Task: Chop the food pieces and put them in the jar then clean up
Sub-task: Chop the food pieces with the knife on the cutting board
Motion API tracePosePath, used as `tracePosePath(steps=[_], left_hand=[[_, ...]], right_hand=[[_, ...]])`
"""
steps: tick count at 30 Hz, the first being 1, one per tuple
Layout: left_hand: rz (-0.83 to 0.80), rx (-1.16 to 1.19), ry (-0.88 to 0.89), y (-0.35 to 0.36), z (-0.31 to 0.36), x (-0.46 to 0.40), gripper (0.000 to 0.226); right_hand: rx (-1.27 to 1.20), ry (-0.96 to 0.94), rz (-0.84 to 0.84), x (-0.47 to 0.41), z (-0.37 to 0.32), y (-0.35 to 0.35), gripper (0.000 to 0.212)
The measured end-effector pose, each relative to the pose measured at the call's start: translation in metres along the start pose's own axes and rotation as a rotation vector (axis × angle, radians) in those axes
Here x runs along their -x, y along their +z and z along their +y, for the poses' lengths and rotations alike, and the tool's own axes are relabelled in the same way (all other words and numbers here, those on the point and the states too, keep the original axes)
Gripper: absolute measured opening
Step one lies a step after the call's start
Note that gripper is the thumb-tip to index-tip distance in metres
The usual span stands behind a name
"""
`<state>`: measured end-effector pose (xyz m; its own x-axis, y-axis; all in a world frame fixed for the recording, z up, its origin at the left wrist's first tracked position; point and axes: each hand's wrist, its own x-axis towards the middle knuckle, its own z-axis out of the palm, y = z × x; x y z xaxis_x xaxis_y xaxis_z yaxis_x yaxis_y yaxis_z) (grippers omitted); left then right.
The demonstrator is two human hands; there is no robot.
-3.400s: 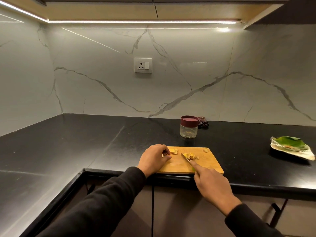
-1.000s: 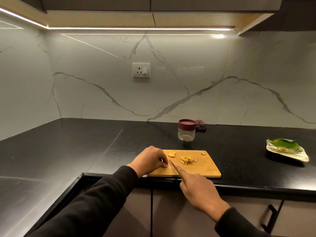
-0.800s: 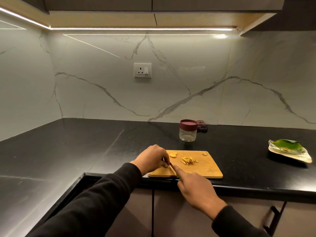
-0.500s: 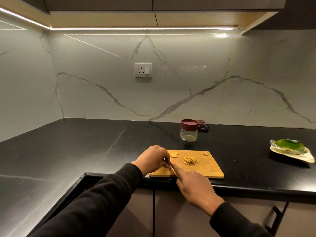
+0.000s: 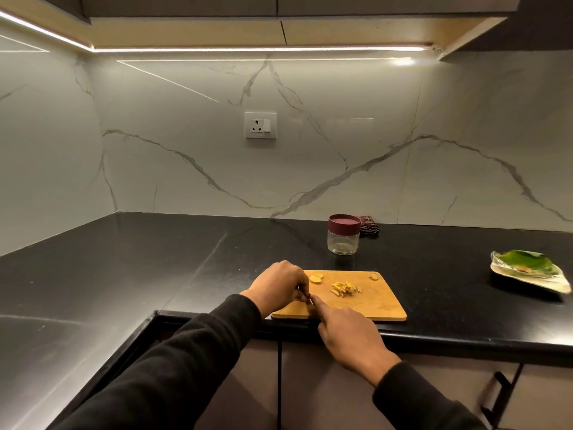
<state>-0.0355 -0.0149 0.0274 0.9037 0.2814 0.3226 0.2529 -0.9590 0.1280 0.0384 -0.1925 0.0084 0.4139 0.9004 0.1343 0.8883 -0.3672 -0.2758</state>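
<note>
A wooden cutting board (image 5: 372, 308) lies at the counter's front edge. A small heap of chopped yellow strips (image 5: 345, 288) sits on it, with a slice (image 5: 316, 278) toward the back left and another bit (image 5: 373, 276) at the back right. My left hand (image 5: 279, 285) curls over the board's left part, fingertips down on a piece I cannot see clearly. My right hand (image 5: 350, 336) grips a knife, index finger along its back; the blade is mostly hidden where the hands meet. A glass jar (image 5: 343, 234) with a maroon lid stands behind the board.
A dark checked cloth (image 5: 369, 225) lies behind the jar by the wall. A plate with a green leaf (image 5: 527, 270) sits at the right. The black counter (image 5: 155, 268) wraps round a corner to the left. A cabinet handle (image 5: 496, 395) shows below right.
My right hand with the knife has moved left from the chopped heap to meet my left hand at the board's left part. The heap and jar stay put.
</note>
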Motion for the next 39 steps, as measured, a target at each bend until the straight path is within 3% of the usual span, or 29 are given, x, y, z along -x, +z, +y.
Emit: tracePosePath(steps=[6,15,29,35,39], left_hand=[[0.005,0.012,-0.018,0.002,-0.001,0.002,0.009],[-0.013,0.032,-0.03,0.001,-0.002,0.003,0.008],[-0.095,-0.036,0.078,0.011,-0.004,0.001,0.048],[-0.047,0.013,0.073,0.011,-0.006,0.003,0.032],[-0.101,0.027,0.07,0.012,-0.006,0.0,0.037]], right_hand=[[0.03,-0.001,0.013,0.021,0.001,-0.003,0.06],[0.283,0.006,0.002,0.036,0.005,-0.01,0.068],[0.273,0.005,0.007,0.033,0.005,-0.004,0.068],[0.247,0.005,0.009,0.035,0.004,-0.005,0.068],[0.245,-0.001,0.014,0.035,0.004,-0.004,0.068]])
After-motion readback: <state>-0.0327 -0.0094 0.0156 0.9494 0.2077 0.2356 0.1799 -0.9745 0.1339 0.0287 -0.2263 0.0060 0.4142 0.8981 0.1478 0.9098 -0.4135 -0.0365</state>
